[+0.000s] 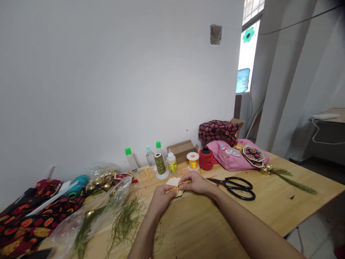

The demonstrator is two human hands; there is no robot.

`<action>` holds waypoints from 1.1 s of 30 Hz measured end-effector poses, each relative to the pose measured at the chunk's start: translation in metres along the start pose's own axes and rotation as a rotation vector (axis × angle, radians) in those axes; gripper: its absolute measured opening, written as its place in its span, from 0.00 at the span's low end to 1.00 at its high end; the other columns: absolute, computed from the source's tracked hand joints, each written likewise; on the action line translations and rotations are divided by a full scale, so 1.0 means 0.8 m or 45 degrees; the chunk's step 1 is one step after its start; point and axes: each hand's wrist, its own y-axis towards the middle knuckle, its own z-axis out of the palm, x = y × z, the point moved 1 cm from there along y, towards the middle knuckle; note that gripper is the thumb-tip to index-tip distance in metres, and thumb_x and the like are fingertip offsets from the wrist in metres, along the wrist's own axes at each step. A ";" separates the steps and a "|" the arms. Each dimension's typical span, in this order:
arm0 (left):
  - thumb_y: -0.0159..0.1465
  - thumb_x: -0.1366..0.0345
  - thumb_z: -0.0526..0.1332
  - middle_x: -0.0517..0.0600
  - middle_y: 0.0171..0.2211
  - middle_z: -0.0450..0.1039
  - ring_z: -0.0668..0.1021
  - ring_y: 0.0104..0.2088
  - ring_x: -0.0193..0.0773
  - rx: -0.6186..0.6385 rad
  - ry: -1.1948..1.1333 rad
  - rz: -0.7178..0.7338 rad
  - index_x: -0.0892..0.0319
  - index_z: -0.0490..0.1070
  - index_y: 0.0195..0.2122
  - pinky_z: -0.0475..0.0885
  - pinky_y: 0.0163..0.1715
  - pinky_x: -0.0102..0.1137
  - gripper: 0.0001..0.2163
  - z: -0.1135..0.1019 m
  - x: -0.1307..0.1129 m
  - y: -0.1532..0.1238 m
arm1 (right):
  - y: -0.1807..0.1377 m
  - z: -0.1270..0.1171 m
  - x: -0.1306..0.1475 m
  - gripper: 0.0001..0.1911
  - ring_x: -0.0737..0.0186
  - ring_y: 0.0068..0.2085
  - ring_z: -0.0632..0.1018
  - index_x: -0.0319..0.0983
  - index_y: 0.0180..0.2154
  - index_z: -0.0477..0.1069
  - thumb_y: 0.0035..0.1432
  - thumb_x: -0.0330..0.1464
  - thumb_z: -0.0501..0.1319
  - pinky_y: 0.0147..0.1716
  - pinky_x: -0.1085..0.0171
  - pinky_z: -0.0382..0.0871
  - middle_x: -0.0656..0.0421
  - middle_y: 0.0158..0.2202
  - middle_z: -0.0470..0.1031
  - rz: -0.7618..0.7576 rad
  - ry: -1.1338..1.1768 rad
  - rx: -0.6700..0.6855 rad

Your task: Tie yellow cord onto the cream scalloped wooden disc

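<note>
My left hand [163,196] and my right hand [194,183] meet over the wooden table, both with fingers pinched. A thin yellow cord [177,187] runs between them, crossing itself in the middle, and each hand grips a part of it. Below the cord lies a pale, scallop-edged flat piece [173,181], partly covered by my fingers. Whether my fingers also touch that piece I cannot tell. To the right of my right hand rest black-handled scissors [237,187], their blades pointing toward it.
Behind my hands stand a green thread spool [160,164], a glue bottle [171,163], a yellow cord spool [193,162] and a red cord roll [206,159]. Green strands [126,219] and a plastic bag [94,216] lie left. A pink bag [229,158] with an octagonal ornament [253,155] sits right.
</note>
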 end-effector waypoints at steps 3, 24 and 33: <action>0.42 0.63 0.62 0.48 0.19 0.73 0.71 0.21 0.34 0.026 -0.039 -0.020 0.66 0.74 0.26 0.63 0.24 0.26 0.12 0.003 -0.008 -0.004 | -0.002 0.000 0.007 0.14 0.66 0.28 0.69 0.35 0.27 0.73 0.37 0.38 0.63 0.28 0.68 0.61 0.59 0.26 0.73 0.002 0.095 -0.003; 0.43 0.63 0.62 0.51 0.23 0.76 0.73 0.22 0.35 -0.159 0.081 0.102 0.66 0.74 0.27 0.65 0.24 0.27 0.12 0.001 0.000 0.004 | 0.000 -0.020 0.011 0.06 0.79 0.11 0.43 0.34 0.26 0.64 0.48 0.31 0.55 0.09 0.75 0.33 0.72 0.10 0.45 0.317 1.439 0.073; 0.43 0.62 0.61 0.51 0.20 0.74 0.72 0.20 0.35 -0.252 0.143 0.084 0.68 0.73 0.24 0.64 0.22 0.27 0.12 0.001 0.009 0.010 | -0.006 -0.011 0.018 0.14 0.78 0.10 0.43 0.38 0.40 0.64 0.49 0.26 0.50 0.08 0.75 0.34 0.72 0.08 0.47 0.308 1.474 0.223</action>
